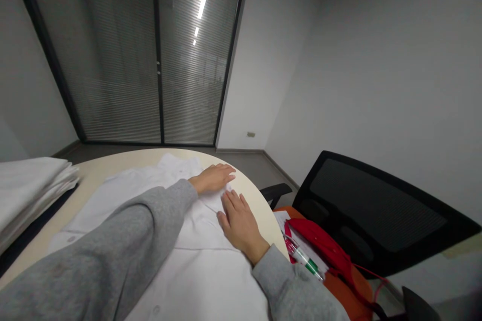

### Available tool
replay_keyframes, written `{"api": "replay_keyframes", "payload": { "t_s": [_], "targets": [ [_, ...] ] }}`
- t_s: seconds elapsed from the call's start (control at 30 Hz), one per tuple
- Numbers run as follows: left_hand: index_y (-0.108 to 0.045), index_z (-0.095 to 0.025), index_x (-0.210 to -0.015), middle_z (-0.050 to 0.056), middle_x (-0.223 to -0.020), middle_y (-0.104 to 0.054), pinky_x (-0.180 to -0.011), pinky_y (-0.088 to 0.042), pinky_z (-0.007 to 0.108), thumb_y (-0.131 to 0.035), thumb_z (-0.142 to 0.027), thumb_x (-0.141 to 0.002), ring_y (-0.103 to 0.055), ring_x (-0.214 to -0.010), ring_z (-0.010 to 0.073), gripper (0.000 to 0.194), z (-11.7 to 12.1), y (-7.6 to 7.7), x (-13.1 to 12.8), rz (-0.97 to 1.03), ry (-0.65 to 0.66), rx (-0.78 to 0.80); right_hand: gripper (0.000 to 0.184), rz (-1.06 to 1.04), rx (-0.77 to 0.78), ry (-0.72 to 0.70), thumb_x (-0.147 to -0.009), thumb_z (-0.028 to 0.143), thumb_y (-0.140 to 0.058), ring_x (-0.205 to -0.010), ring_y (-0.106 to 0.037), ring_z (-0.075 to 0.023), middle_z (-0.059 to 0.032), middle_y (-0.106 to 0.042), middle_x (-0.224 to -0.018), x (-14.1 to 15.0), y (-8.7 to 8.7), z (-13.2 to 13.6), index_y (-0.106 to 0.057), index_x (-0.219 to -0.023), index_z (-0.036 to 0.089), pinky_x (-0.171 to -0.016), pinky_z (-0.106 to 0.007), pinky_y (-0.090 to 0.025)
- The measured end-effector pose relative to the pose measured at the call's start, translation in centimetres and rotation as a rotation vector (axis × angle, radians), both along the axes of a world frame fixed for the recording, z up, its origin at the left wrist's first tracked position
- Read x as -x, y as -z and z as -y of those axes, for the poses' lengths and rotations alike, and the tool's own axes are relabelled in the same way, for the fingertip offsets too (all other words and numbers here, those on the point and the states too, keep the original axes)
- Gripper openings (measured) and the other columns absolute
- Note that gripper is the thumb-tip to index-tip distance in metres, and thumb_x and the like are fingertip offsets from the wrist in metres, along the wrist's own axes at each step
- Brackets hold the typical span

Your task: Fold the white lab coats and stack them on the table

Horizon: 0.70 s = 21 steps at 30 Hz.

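A white garment with buttons [211, 271], perhaps a shirt or coat, lies spread over the round table [259, 205]. My left hand [214, 178] reaches across to the garment's right edge, palm down, with its fingers stretched out. Just nearer to me, my right hand [241, 224] rests on the same edge, fingers extended and thumb apart. A small bit of white cloth shows between the two hands. Neither hand visibly grips anything, though the undersides of the fingers are hidden.
A stack of folded white cloth [33, 185] sits at the table's left, above a dark folded cloth [35, 228]. On the right stands a black mesh chair [372, 210] with an orange seat, holding a red bag [320, 235] and a clear tube with green [309, 263].
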<state>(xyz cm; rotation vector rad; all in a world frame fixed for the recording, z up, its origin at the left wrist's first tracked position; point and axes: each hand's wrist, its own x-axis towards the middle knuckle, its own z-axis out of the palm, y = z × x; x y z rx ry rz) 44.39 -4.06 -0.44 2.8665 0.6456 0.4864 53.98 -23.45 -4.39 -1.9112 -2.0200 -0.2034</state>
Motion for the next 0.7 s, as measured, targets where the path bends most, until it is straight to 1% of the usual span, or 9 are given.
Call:
{"api": "replay_keyframes", "payload": {
  "t_s": [0.07,0.13,0.2,0.3,0.4,0.47,0.53,0.6,0.7],
  "targets": [
    [-0.050,-0.026,-0.152,0.008,-0.159,-0.051,-0.117,-0.035,0.044,-0.032,-0.050,-0.108,-0.046,-0.145,0.0274,0.053,1.9,-0.1,2.4,-0.077,0.057,0.064,0.057,-0.023,0.116,0.031,-0.107,0.043,-0.040,-0.152,-0.036,-0.0289,-0.0154,-0.048,-0.159,0.0,0.2,-0.2,-0.047,-0.154,0.012,-0.126,-0.049,-0.022],
    [-0.039,-0.025,-0.160,0.009,-0.167,-0.040,-0.123,-0.027,0.048,-0.030,-0.057,-0.107,-0.034,-0.154,0.0296,0.063,3.9,0.2,5.1,-0.161,0.059,0.124,0.060,-0.026,0.192,0.099,-0.109,0.048,-0.034,-0.154,-0.033,-0.0295,-0.0159,-0.041,-0.164,0.0,0.2,-0.2,-0.046,-0.156,0.012,-0.126,-0.050,-0.020],
    [-0.029,-0.025,-0.165,0.009,-0.172,-0.027,-0.126,-0.019,0.054,-0.028,-0.063,-0.106,-0.022,-0.159,0.0317,0.070,5.8,0.7,7.9,-0.232,0.010,0.149,0.064,-0.018,0.242,0.130,-0.109,0.051,-0.030,-0.157,-0.027,-0.0292,-0.0167,-0.033,-0.168,0.1,0.2,-0.2,-0.041,-0.158,0.012,-0.127,-0.051,-0.016],
    [-0.021,-0.027,-0.167,0.007,-0.174,-0.015,-0.126,-0.010,0.061,-0.024,-0.069,-0.104,-0.011,-0.161,0.0321,0.076,8.4,1.3,12.1,-0.249,-0.063,0.109,0.068,-0.022,0.294,0.131,-0.109,0.053,-0.027,-0.159,-0.021,-0.0288,-0.0162,-0.028,-0.169,0.2,0.1,-0.2,-0.037,-0.161,0.011,-0.127,-0.053,-0.012],
    [-0.019,-0.029,-0.167,0.007,-0.174,-0.013,-0.127,-0.007,0.060,-0.022,-0.070,-0.104,-0.007,-0.162,0.0297,0.076,10.6,1.4,16.0,-0.248,-0.070,0.081,0.066,-0.035,0.277,0.127,-0.109,0.052,-0.029,-0.159,-0.019,-0.0287,-0.0158,-0.026,-0.170,0.5,-0.2,-0.2,-0.036,-0.161,0.012,-0.128,-0.053,-0.011],
    [-0.021,-0.030,-0.167,0.006,-0.174,-0.014,-0.128,-0.007,0.058,-0.024,-0.070,-0.104,-0.006,-0.162,0.0291,0.075,12.0,1.2,18.5,-0.272,-0.080,0.089,0.064,-0.046,0.179,0.150,-0.107,0.046,-0.035,-0.159,-0.019,-0.0282,-0.0169,-0.023,-0.171,0.8,-0.8,0.2,-0.036,-0.161,0.011,-0.128,-0.052,-0.012],
    [-0.022,-0.031,-0.167,0.005,-0.174,-0.014,-0.128,-0.006,0.058,-0.027,-0.069,-0.104,-0.006,-0.162,0.0295,0.074,13.2,1.1,21.0,-0.281,-0.109,0.097,0.061,-0.061,0.037,0.184,-0.105,0.040,-0.039,-0.158,-0.024,-0.0276,-0.0181,-0.024,-0.171,1.4,-2.0,1.9,-0.040,-0.158,0.010,-0.128,-0.049,-0.017],
    [-0.022,-0.031,-0.167,0.005,-0.174,-0.013,-0.129,-0.006,0.058,-0.028,-0.068,-0.105,-0.005,-0.162,0.0300,0.072,14.4,0.9,23.3,-0.272,-0.124,0.101,0.054,-0.071,-0.051,0.173,-0.103,0.038,-0.042,-0.152,-0.037,-0.0273,-0.0181,-0.033,-0.167,2.0,-3.5,5.1,-0.050,-0.150,0.012,-0.125,-0.046,-0.028],
    [-0.022,-0.033,-0.167,0.006,-0.174,-0.013,-0.128,-0.009,0.061,-0.030,-0.066,-0.105,-0.007,-0.161,0.0313,0.070,17.0,0.5,26.1,-0.263,-0.067,0.120,0.041,-0.006,0.037,0.029,-0.101,0.039,-0.047,-0.136,-0.057,-0.0269,-0.0136,-0.047,-0.159,2.8,-4.8,12.1,-0.063,-0.135,0.022,-0.113,-0.042,-0.047]
  ]
}}
